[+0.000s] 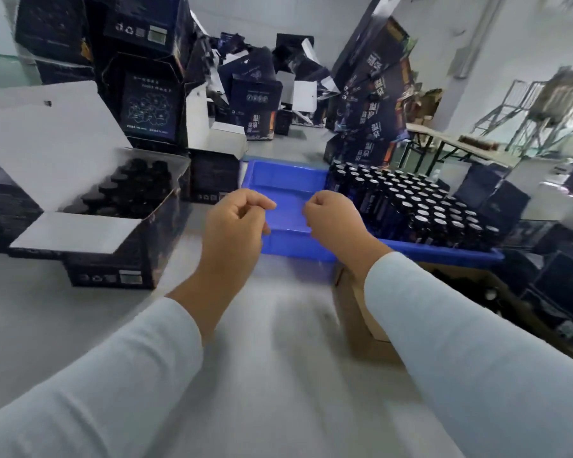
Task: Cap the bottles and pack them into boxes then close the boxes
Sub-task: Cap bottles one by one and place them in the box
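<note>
Head view: left hand [235, 223] and right hand [333, 219] mid-frame, fingers curled, holding nothing, hovering near each other over near edge of blue tray [285, 183]. Bottles [420, 206] fill tray's right half; left half bare. Open box [113, 226] of capped bottles at left, flaps up. Grey table [278, 358] bare at lower centre.

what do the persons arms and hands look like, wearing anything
Both arms wear long, plain, pale blue-white sleeves that end at the wrists, with no visible print or cuff buttons. The left hand and right hand are bare: no gloves, and no rings, watch or bracelet show from this view. The picture is slightly blurred.
</note>
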